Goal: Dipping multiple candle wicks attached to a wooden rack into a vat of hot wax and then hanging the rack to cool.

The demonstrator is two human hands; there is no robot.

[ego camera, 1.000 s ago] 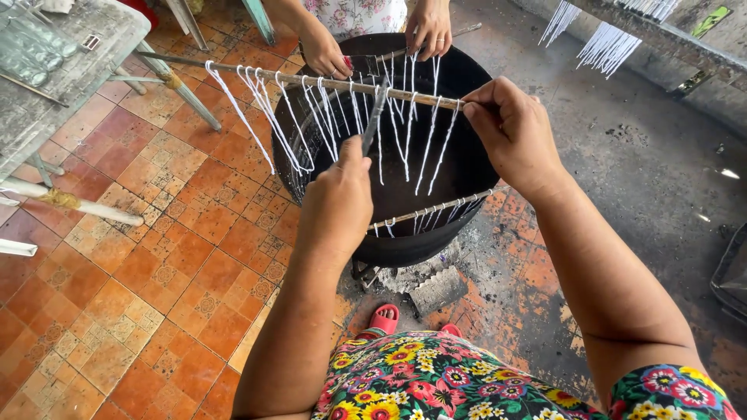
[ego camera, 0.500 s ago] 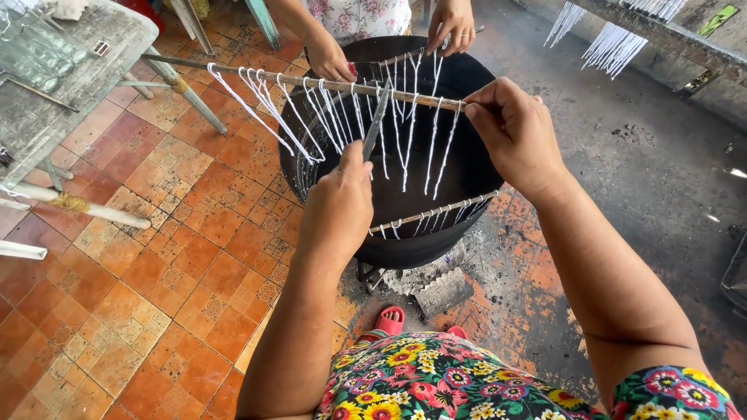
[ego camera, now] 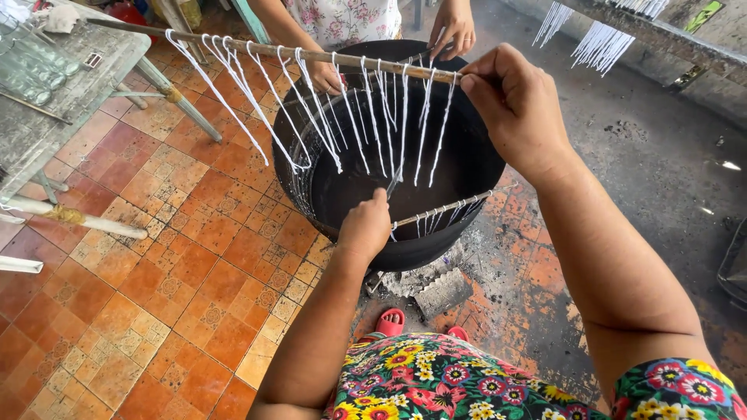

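My right hand (ego camera: 513, 105) grips the right end of a long wooden stick (ego camera: 311, 54), held level above a big black pot (ego camera: 467, 175). Several white waxy strings (ego camera: 342, 128) hang from the stick; the left ones swing out over the floor. My left hand (ego camera: 364, 227) is closed at the pot's near rim around a thin dark blade-like tool (ego camera: 394, 185) that points up toward the strings. A second stick (ego camera: 447, 208) with short white strings lies across the pot's near right rim. Dark liquid fills the pot.
Another person stands across the pot, one hand (ego camera: 451, 29) over the far rim, the other (ego camera: 327, 78) behind the strings. A grey table (ego camera: 70, 85) stands at the left on orange tiles. More strings hang on a rack (ego camera: 591, 39). Ash lies under the pot.
My left hand has dropped from the hanging strings down to the pot's near rim. The stick stays in my right hand, its left strings swinging outward.
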